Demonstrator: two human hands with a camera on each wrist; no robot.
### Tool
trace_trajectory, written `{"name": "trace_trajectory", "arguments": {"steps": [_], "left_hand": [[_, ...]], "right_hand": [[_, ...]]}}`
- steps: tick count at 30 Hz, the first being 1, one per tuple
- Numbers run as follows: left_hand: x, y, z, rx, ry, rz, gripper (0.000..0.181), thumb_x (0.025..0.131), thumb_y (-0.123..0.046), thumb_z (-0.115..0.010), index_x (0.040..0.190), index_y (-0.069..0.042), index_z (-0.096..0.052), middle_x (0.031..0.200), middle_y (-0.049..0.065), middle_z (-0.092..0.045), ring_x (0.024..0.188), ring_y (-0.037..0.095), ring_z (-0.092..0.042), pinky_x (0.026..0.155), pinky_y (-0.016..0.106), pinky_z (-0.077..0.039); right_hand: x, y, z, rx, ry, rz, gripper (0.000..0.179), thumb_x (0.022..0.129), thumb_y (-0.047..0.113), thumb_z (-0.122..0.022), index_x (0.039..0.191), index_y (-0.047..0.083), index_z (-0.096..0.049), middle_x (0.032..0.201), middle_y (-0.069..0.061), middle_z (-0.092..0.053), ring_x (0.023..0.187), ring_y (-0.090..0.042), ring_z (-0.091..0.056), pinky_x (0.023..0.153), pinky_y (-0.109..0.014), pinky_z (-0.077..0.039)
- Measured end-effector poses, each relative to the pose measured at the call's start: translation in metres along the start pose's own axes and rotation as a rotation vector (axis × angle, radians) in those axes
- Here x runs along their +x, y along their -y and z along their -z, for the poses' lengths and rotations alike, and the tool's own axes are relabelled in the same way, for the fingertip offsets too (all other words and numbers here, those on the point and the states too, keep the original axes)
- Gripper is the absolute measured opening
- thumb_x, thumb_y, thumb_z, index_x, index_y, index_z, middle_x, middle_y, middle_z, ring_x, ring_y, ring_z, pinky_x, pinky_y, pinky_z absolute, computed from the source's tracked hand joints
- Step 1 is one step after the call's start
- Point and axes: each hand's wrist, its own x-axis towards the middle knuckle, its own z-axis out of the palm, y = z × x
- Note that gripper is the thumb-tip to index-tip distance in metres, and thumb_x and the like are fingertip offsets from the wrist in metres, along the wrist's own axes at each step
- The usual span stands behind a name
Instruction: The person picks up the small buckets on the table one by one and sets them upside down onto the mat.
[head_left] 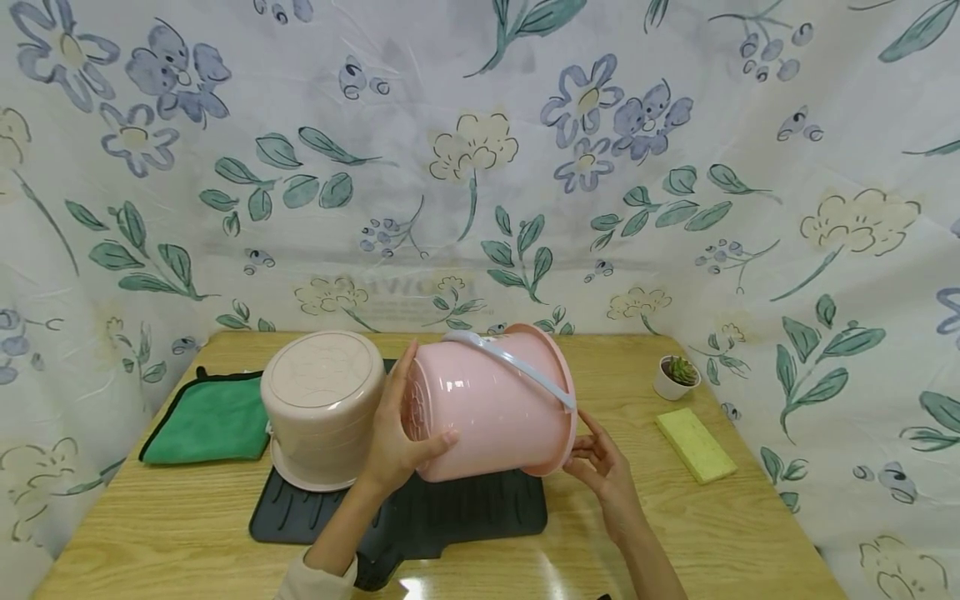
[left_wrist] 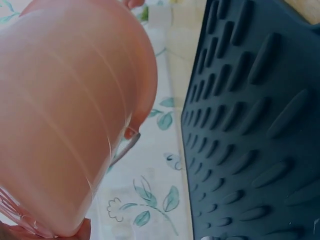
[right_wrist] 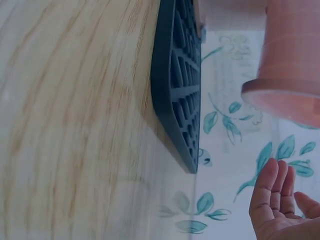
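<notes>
A pink bucket (head_left: pixel 491 408) is tilted on its side above the dark ridged drying mat (head_left: pixel 480 512), its mouth turned to the right and its pale blue handle (head_left: pixel 517 360) lying across the upper side. My left hand (head_left: pixel 397 442) grips it at the base, thumb along the near wall and fingers around the bottom. Beside the rim is my right hand (head_left: pixel 606 471); in the right wrist view this hand (right_wrist: pixel 280 205) has loosely extended fingers and stands apart from the bucket (right_wrist: pixel 292 50). The left wrist view shows the bucket's wall (left_wrist: pixel 65 110) clear of the mat (left_wrist: pixel 240 130).
A beige bucket (head_left: pixel 322 417) stands upside down on the mat's left part. Left of it lies a green cloth (head_left: pixel 210 421) with black edging. On the table's right are a yellow sponge (head_left: pixel 696 446) and a small potted succulent (head_left: pixel 677 380). A floral curtain (head_left: pixel 480 208) closes off the back.
</notes>
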Motion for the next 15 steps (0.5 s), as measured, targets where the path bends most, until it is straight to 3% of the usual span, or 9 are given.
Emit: {"name": "trace_trajectory", "arguments": {"steps": [4,10,15], "left_hand": [[0.000,-0.003,0.000,0.049,-0.011,-0.014,0.110,0.068,-0.039,-0.081,0.159,-0.019,-0.024,0.160,0.009,-0.028,0.133,0.033,-0.038,0.097,0.070,-0.039],[-0.002,-0.013,-0.001,0.182,-0.033,-0.006,0.112,0.064,-0.037,-0.083,0.158,-0.035,-0.023,0.159,0.006,-0.029,0.135,0.033,-0.039,0.098,0.068,-0.040],[-0.003,-0.019,-0.002,0.291,-0.060,-0.006,0.115,0.061,-0.039,-0.086,0.158,-0.036,-0.024,0.159,0.006,-0.030,0.133,0.034,-0.041,0.098,0.067,-0.042]], "right_hand": [[0.001,0.000,0.001,-0.014,-0.002,-0.002,0.072,0.091,0.001,-0.065,0.155,0.009,-0.031,0.109,0.002,-0.060,0.102,-0.009,-0.061,0.087,-0.025,-0.054],[0.003,0.000,0.002,-0.060,-0.030,-0.010,0.074,0.089,0.001,-0.069,0.154,0.014,-0.036,0.111,-0.002,-0.058,0.104,-0.015,-0.059,0.086,-0.025,-0.054],[0.003,0.001,0.003,-0.100,-0.044,0.009,0.074,0.088,0.002,-0.070,0.153,0.014,-0.037,0.113,-0.009,-0.056,0.104,-0.020,-0.057,0.083,-0.025,-0.052]]}}
